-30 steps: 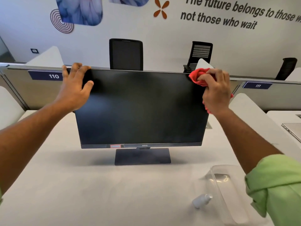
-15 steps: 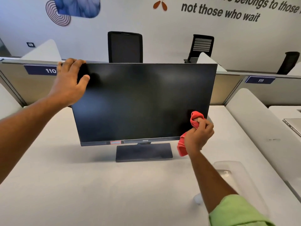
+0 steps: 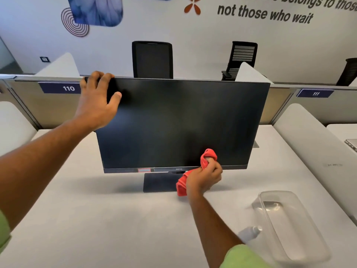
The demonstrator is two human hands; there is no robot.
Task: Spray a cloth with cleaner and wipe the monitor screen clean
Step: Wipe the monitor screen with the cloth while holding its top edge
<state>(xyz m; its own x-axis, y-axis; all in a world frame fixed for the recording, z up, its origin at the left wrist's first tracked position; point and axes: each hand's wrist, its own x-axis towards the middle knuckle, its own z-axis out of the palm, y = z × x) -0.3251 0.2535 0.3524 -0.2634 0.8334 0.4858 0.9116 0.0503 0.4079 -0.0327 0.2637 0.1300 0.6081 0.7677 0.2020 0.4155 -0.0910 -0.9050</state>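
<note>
Dark monitor [image 3: 179, 120] upright on the white desk [image 3: 96, 219], wide side running left to right, screen facing the near edge; red cloth [image 3: 207, 156] bunched against its lower right, tail hanging beside the stand [image 3: 160, 181]. Near right: white spray bottle [image 3: 249, 232] lying just beside a clear plastic tray [image 3: 293, 229]. Right hand [image 3: 204, 176] fisted around the cloth, forearm reaching in from the near right; left hand [image 3: 96, 101] gripping the top left corner, fingers curled over the edge, thumb on the glass.
</note>
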